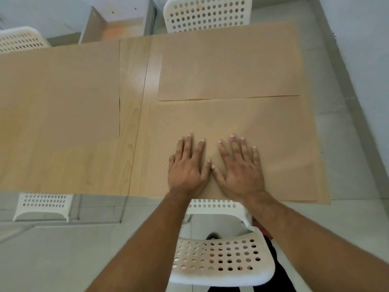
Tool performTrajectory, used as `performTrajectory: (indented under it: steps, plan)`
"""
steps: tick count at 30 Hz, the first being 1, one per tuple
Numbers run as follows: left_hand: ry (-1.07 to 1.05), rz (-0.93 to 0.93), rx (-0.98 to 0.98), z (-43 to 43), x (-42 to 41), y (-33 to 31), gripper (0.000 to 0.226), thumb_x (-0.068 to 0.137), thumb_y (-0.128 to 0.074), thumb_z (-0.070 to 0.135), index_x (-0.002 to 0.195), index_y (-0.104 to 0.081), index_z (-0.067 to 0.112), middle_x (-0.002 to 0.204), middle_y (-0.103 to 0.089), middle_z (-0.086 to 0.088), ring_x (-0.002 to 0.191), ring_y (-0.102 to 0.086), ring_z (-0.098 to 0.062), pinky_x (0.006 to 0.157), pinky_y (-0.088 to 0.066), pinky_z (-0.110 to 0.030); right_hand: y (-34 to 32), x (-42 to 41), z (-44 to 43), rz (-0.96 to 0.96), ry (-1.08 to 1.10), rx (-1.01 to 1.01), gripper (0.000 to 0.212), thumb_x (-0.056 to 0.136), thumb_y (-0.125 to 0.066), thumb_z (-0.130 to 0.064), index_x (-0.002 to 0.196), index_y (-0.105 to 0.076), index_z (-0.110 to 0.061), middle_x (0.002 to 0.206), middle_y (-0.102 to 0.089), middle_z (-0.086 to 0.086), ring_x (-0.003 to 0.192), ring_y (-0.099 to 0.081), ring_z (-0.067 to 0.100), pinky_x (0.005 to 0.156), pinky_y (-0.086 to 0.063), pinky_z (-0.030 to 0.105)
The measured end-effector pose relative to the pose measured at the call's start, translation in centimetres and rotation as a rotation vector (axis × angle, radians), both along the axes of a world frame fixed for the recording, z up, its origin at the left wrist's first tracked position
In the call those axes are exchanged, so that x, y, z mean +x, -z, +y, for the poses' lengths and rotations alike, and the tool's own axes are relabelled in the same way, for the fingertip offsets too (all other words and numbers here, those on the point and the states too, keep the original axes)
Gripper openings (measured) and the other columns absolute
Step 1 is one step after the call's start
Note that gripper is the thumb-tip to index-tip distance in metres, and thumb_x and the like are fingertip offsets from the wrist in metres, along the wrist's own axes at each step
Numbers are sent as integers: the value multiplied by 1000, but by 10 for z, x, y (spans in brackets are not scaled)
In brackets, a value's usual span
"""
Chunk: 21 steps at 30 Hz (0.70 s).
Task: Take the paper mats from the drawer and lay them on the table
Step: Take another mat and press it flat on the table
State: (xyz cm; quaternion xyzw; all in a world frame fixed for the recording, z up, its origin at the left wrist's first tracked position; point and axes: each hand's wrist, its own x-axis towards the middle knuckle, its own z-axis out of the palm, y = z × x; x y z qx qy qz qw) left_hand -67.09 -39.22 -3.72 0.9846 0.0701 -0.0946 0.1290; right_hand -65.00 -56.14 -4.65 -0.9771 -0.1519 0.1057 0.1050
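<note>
Now left hand (pixel 187 168) and right hand (pixel 240 168), grip released, smooth the lower-right paper mat (pixel 269 127) onto the tabletop (pixel 134 91); next, probably lifting off.

Soft even light, pale glare on the table (pixel 134 89), edges bowed, focus slightly soft.

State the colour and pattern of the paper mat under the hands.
The paper mat is tan-brown with faint fine dots, best seen in the head view.

Paper mats (pixel 231 123) tan, faintly dotted; table (pixel 134 91) pale woodgrain; chairs (pixel 221 260) white (round perforations).
</note>
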Motion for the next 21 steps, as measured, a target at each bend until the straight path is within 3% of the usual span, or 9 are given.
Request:
performTrajectory:
  steps: [3,8,21]
  plan:
    - [23,32,33,3,-1,-4,74,94,-27,70,158,-4,43,169,10,4,155,9,-21,118,-17,-54,-3,-1,-20,18,66,-43,78,93,-16,-71,160,0,-34,169,2,4,155,5,27,123,3,51]
    - [23,45,46,5,-3,-1,77,91,-27,75,157,1,46,168,15,6,154,14,-21,117,-17,-56,-4,-6,-61,8,167,-105,81,93,-12,-72,161,-1,-29,169,0,8,155,4,28,123,-3,52]
    - [17,28,23,0,-1,-6,76,91,-32,72,157,-5,45,169,10,4,155,11,-22,117,-20,-58,-11,-10,-110,54,283,-131,89,92,-8,-73,160,4,-18,168,7,11,154,12,27,124,-2,51]
